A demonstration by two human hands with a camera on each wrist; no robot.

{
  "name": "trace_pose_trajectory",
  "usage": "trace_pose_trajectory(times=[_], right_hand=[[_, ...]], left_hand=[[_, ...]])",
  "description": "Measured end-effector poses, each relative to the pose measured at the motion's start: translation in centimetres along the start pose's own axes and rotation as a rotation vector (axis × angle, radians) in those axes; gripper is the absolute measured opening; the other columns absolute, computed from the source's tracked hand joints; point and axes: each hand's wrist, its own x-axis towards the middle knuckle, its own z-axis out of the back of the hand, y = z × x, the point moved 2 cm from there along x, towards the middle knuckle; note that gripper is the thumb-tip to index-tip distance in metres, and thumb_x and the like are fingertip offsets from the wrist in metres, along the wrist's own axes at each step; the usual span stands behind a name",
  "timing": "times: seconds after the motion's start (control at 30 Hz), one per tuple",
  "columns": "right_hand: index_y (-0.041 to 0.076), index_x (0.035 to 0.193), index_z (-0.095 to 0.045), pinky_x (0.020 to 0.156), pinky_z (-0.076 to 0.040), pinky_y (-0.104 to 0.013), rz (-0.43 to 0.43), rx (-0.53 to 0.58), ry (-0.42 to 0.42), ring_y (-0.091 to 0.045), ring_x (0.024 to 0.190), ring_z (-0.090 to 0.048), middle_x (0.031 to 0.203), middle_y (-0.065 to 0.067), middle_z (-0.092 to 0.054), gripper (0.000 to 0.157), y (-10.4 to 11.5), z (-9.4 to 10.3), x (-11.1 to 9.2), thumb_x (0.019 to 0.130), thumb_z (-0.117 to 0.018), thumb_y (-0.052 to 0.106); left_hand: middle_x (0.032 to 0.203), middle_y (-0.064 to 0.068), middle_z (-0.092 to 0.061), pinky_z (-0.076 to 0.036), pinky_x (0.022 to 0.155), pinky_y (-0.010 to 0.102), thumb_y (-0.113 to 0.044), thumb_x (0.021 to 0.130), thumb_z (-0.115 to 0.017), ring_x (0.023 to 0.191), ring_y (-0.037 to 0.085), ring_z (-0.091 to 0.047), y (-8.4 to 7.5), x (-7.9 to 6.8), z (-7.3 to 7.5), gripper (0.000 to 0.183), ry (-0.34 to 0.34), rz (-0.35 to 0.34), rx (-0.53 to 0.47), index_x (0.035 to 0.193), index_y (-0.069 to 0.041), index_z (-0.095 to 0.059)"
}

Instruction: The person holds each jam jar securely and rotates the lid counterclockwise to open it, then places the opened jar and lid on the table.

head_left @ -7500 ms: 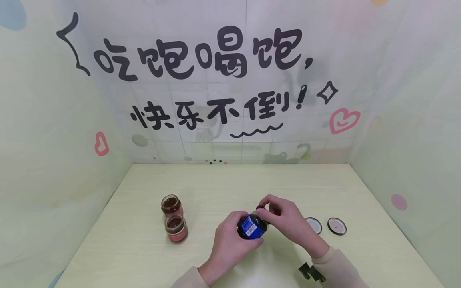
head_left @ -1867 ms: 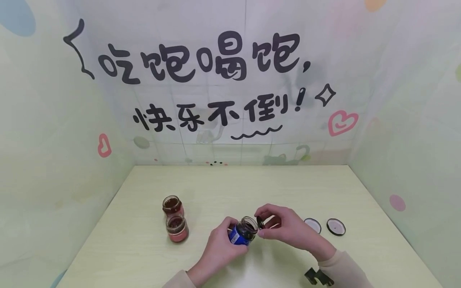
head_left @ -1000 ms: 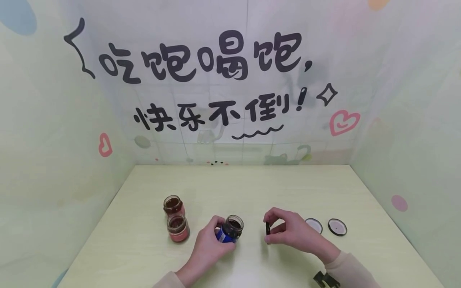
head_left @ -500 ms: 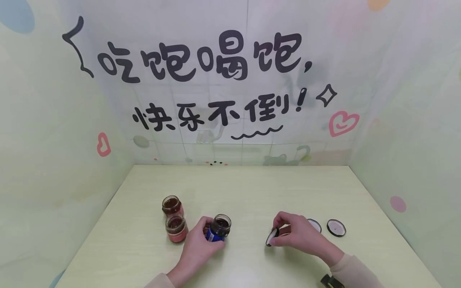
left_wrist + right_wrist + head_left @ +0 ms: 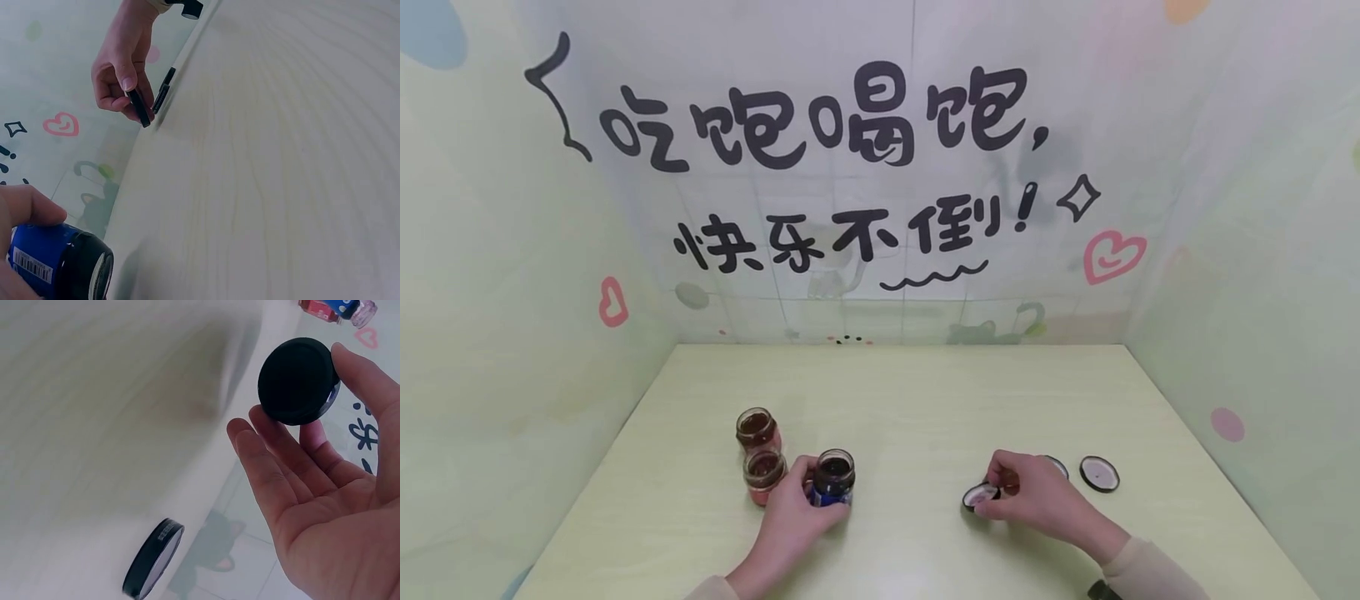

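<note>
My left hand point(image 5: 790, 510) grips an open glass jar point(image 5: 835, 477) with a blue label and dark contents, just right of two other jars. The label's barcode shows on this blue jar point(image 5: 37, 265) in the left wrist view. Over at the right, my right hand point(image 5: 1037, 492) pinches a black jar lid point(image 5: 980, 497) by its edge between thumb and fingers, pale inner face up, low over the table. Seen from the right wrist, the lid point(image 5: 297, 381) shows its black outer side.
Two open jars with reddish labels, a rear one point(image 5: 757, 432) and a front one point(image 5: 765, 479), stand close together at left. Two lids lie inside-up at right: one point(image 5: 1100, 474) in full view, another point(image 5: 1057, 467) partly behind my right hand. Printed walls enclose the table point(image 5: 902, 392).
The lid has come off the blue jar. My left hand has carried the jar left towards the other jars; my right has moved right with the lid, turning its inner face up.
</note>
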Motion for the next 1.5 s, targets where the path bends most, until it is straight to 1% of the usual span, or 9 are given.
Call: trace_pose_trajectory(times=[0.13,0.33,0.5,0.67,0.83,0.97,1.13,1.37,1.5], right_hand=[[0.026,0.081,-0.058,0.056,-0.041,-0.023,0.004,-0.046,-0.035,-0.005,0.065,-0.049,0.073,0.015,-0.059,0.041,-0.3,0.1,-0.1,0.071,-0.087,0.053],[0.026,0.076,-0.058,0.054,-0.038,-0.021,0.029,-0.1,-0.062,-0.002,0.06,-0.044,0.064,0.014,-0.049,0.039,-0.8,0.1,-0.3,0.07,-0.088,0.05],[0.03,0.074,-0.057,0.057,-0.036,-0.022,0.035,-0.169,-0.097,-0.004,0.064,-0.042,0.063,0.016,-0.046,0.037,-1.1,0.1,-0.5,0.069,-0.088,0.05],[0.032,0.075,-0.057,0.058,-0.036,-0.023,0.03,-0.219,-0.122,-0.007,0.068,-0.042,0.066,0.015,-0.05,0.036,-1.2,0.1,-0.7,0.067,-0.09,0.044],[0.03,0.085,-0.058,0.063,-0.04,-0.024,0.058,-0.253,-0.131,-0.006,0.07,-0.044,0.076,0.017,-0.057,0.04,-1.4,0.0,-0.7,0.065,-0.092,0.041],[0.028,0.095,-0.061,0.07,-0.045,-0.027,0.11,-0.278,-0.14,-0.006,0.077,-0.053,0.086,0.017,-0.066,0.046,-1.4,-0.1,-0.8,0.064,-0.093,0.041],[0.025,0.101,-0.066,0.076,-0.051,-0.031,0.167,-0.295,-0.143,-0.006,0.086,-0.064,0.091,0.014,-0.071,0.049,-1.5,-0.3,-0.8,0.064,-0.094,0.038],[0.02,0.109,-0.07,0.076,-0.053,-0.031,0.145,-0.344,-0.116,-0.005,0.086,-0.064,0.095,0.012,-0.071,0.055,-1.7,-0.5,-0.9,0.063,-0.093,0.039],[0.018,0.111,-0.07,0.076,-0.054,-0.032,0.155,-0.394,-0.11,-0.005,0.086,-0.063,0.098,0.011,-0.072,0.058,-1.7,-0.5,-0.9,0.063,-0.093,0.04]], left_hand=[[0.114,0.007,-0.069,-0.051,0.096,0.048,-0.01,0.061,-0.089,0.109,0.027,-0.065,0.2,0.1,0.4,0.059,-0.003,0.001,-0.008,0.112,-0.013,-0.06],[0.111,0.002,-0.07,-0.05,0.097,0.049,-0.011,0.062,-0.09,0.108,0.023,-0.065,0.3,0.0,1.0,0.059,-0.018,-0.006,0.015,0.112,-0.015,-0.061],[0.108,0.0,-0.07,-0.05,0.096,0.048,-0.014,0.062,-0.091,0.106,0.022,-0.066,0.4,-0.1,1.2,0.057,-0.022,-0.01,0.041,0.111,-0.015,-0.061],[0.112,0.004,-0.07,-0.05,0.098,0.048,-0.014,0.063,-0.09,0.11,0.026,-0.065,0.6,-0.2,1.3,0.057,-0.022,-0.012,0.027,0.111,-0.013,-0.06],[0.112,0.004,-0.07,-0.048,0.099,0.049,-0.014,0.064,-0.09,0.111,0.027,-0.065,0.9,-0.5,1.3,0.058,-0.032,-0.017,0.053,0.113,-0.014,-0.059],[0.112,0.005,-0.07,-0.048,0.099,0.049,-0.014,0.064,-0.089,0.111,0.027,-0.065,1.1,-0.7,1.3,0.058,-0.035,-0.019,0.046,0.114,-0.014,-0.058],[0.116,0.008,-0.069,-0.047,0.1,0.052,-0.015,0.065,-0.09,0.113,0.031,-0.064,1.3,-0.8,1.2,0.06,-0.038,-0.022,0.046,0.115,-0.013,-0.058],[0.114,0.004,-0.071,-0.046,0.1,0.052,-0.018,0.064,-0.092,0.111,0.027,-0.065,1.4,-0.9,1.3,0.059,-0.045,-0.027,0.084,0.113,-0.017,-0.059],[0.114,0.003,-0.071,-0.046,0.099,0.053,-0.019,0.064,-0.092,0.11,0.027,-0.065,1.6,-0.9,1.3,0.06,-0.048,-0.034,0.095,0.114,-0.018,-0.059]])
